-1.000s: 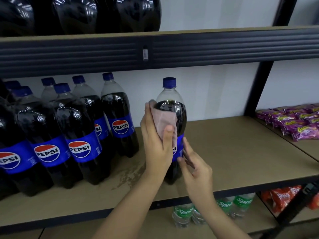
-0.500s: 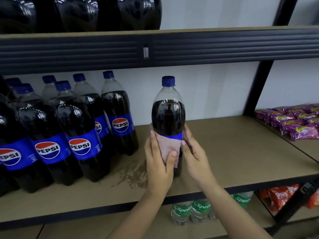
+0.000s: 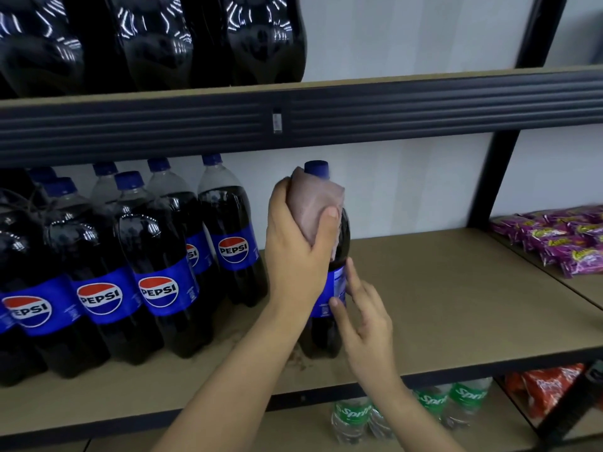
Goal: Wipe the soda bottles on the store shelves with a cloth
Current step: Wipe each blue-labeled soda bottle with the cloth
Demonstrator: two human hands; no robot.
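A tall Pepsi bottle [image 3: 328,334] with a blue cap stands alone on the tan middle shelf [image 3: 440,305]. My left hand [image 3: 295,252] grips a pinkish-brown cloth [image 3: 315,203] wrapped round the bottle's neck and shoulder, just under the cap. My right hand [image 3: 365,321] touches the blue label from the right with straight fingers. Much of the bottle's upper body is hidden by the cloth and my left hand.
Several more Pepsi bottles [image 3: 160,275] stand packed at the left of the same shelf. Dark bottles [image 3: 153,37] fill the shelf above. Purple snack packs [image 3: 561,246] lie at the right, Sprite bottles [image 3: 352,419] and orange packs [image 3: 548,389] sit below. A black upright post [image 3: 492,177] stands at the right.
My left hand slid the cloth up from the label to the bottle's neck. My right hand loosened from the bottle's side, its fingers now straight against the label.
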